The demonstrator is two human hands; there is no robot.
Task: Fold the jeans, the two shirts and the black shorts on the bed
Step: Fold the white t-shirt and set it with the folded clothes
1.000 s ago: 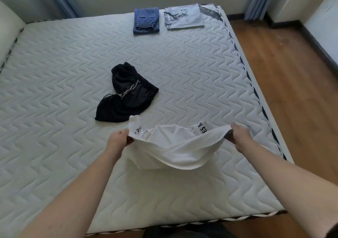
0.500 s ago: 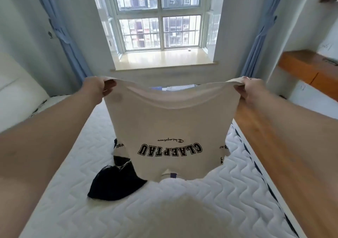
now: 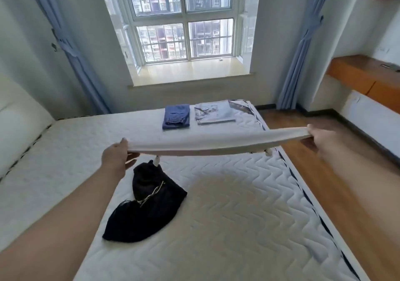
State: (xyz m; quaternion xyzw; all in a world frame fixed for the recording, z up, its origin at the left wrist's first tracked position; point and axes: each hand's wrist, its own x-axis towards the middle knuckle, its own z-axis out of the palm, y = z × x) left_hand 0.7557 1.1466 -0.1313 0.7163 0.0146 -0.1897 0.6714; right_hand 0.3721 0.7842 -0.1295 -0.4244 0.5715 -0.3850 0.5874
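white shirt (image 3: 216, 143): held in the air above the bed, stretched nearly flat and edge-on to the camera, sagging slightly in the middle; two small corners of cloth hang from its underside, one near the left hand and one toward the right.
left hand (image 3: 115, 156): closed on the shirt's left end, thumb over the top edge, fingers beneath.
right hand (image 3: 320, 137): closed on the shirt's right end, out over the bed's right edge (this arm is motion-blurred).
black shorts (image 3: 145, 205): unfolded, in a crumpled heap on the mattress below and to the left of the held shirt, a pale drawstring lying across the cloth.
jeans (image 3: 176, 116): folded into a blue rectangle at the far edge of the bed.
light shirt (image 3: 215, 113): folded, just to the right of the jeans, the two apart by a narrow gap.
bed (image 3: 238, 215): bare white quilted mattress with a wavy stitch pattern and dark-patterned piping along its edges.
window (image 3: 184, 21): beyond the far edge, with a pale sill.
curtains (image 3: 300, 49): blue, tied back at both sides of the window.
floor (image 3: 324, 172): wood, to the right of the bed.
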